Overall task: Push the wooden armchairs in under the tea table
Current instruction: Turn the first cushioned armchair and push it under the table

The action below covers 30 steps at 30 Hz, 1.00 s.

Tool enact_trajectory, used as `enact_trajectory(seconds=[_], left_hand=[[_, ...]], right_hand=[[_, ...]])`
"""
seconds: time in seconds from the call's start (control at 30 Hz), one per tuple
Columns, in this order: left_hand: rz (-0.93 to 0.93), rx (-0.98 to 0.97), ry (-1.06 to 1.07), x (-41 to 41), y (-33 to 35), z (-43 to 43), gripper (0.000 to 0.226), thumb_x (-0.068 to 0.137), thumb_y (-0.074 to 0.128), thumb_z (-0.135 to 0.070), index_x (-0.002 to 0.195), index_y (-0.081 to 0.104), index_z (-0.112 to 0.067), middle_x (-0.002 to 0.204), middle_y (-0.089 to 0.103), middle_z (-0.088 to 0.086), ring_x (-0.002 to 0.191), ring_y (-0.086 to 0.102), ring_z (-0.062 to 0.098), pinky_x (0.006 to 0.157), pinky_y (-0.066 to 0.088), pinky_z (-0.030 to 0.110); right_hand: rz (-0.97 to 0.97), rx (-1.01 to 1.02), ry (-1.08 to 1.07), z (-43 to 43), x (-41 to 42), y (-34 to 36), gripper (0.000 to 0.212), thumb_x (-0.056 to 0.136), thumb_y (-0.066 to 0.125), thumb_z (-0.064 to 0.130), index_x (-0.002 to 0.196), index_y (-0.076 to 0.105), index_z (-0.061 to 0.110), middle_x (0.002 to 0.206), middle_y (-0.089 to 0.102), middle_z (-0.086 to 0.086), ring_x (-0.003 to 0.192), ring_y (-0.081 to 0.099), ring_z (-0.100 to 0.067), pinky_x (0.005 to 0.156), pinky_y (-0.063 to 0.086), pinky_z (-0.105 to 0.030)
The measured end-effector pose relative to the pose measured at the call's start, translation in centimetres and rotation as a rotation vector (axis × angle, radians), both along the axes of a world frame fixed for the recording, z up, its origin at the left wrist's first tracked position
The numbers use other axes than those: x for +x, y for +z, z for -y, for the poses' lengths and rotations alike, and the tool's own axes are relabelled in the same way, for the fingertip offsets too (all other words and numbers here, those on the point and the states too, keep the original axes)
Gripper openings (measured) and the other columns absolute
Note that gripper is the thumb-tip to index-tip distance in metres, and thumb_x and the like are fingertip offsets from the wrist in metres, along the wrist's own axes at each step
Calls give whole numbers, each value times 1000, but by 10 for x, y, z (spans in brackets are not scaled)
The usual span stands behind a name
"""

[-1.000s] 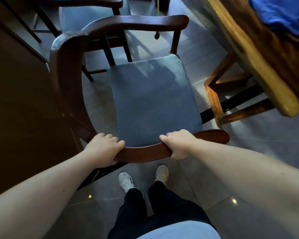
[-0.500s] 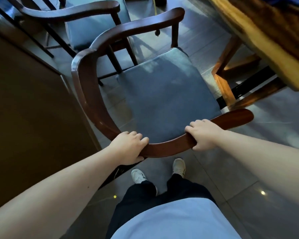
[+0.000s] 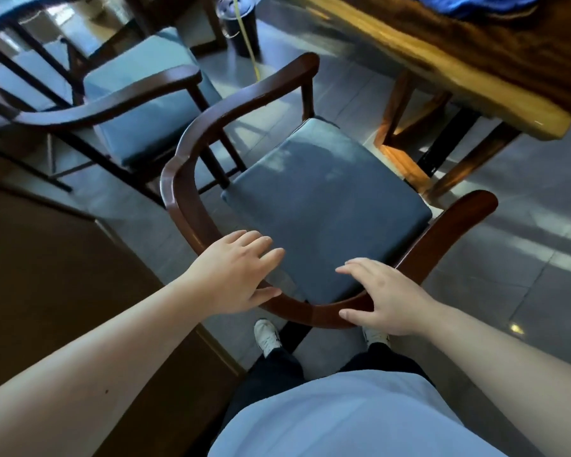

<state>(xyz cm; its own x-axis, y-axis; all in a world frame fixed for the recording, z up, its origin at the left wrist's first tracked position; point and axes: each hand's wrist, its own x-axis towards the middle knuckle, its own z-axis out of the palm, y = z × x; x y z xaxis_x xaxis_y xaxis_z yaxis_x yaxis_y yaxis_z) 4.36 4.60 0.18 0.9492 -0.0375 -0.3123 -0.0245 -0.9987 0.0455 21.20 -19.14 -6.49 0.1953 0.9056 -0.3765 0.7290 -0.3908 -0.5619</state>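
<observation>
A dark wooden armchair (image 3: 182,179) with a curved back rail and a blue-grey seat cushion (image 3: 327,206) stands right in front of me. Its seat lies left of the tea table (image 3: 475,80), a thick honey-coloured slab on wooden legs at the upper right. My left hand (image 3: 234,272) hovers over the left part of the back rail, fingers spread, holding nothing. My right hand (image 3: 386,298) rests flat on the rail's right part, fingers apart. A second armchair (image 3: 112,103) of the same kind stands behind it at the upper left.
A dark brown cabinet (image 3: 47,291) closes off the left side. A dark bucket (image 3: 241,24) with a yellow cord stands on the tiled floor at the top centre. A blue cloth (image 3: 475,4) lies on the table. My feet are just behind the chair.
Both hands have let go of the chair's back rail and opened. The view has tilted up, so the second armchair and the table's legs show more.
</observation>
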Motion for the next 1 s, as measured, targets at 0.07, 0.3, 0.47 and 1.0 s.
enact_trajectory(seconds=[0.07, 0.3, 0.47, 1.0], left_hand=[[27, 3, -41, -5, 2, -22, 61, 87, 51, -58, 128, 53, -13, 121, 62, 9, 114, 56, 31, 99, 46, 44], [21, 13, -97, -10, 9, -78, 61, 89, 45, -58, 129, 54, -13, 125, 61, 9, 117, 54, 30, 101, 42, 41], [3, 32, -114, 2, 10, -100, 70, 85, 47, -62, 138, 48, -16, 137, 54, 11, 128, 48, 33, 103, 38, 44], [-137, 28, -590, 25, -17, -194, 102, 70, 40, -89, 148, 33, -23, 148, 43, 11, 135, 39, 35, 107, 30, 51]], right_hand=[[15, 9, -90, -9, -18, 4, 71, 85, 64, 57, 144, 39, 28, 148, 40, 5, 138, 32, -12, 111, 26, -29], [38, 77, -319, -38, -56, 10, 76, 80, 53, 68, 141, 44, 25, 147, 44, -2, 136, 38, -18, 111, 32, -39], [211, -7, -259, -49, -55, 9, 86, 79, 36, 76, 151, 28, 31, 159, 29, -4, 144, 26, -26, 117, 19, -48], [135, -131, -459, -85, -99, 11, 99, 77, 34, 90, 155, 11, 34, 165, 6, -4, 150, 7, -23, 119, 5, -45]])
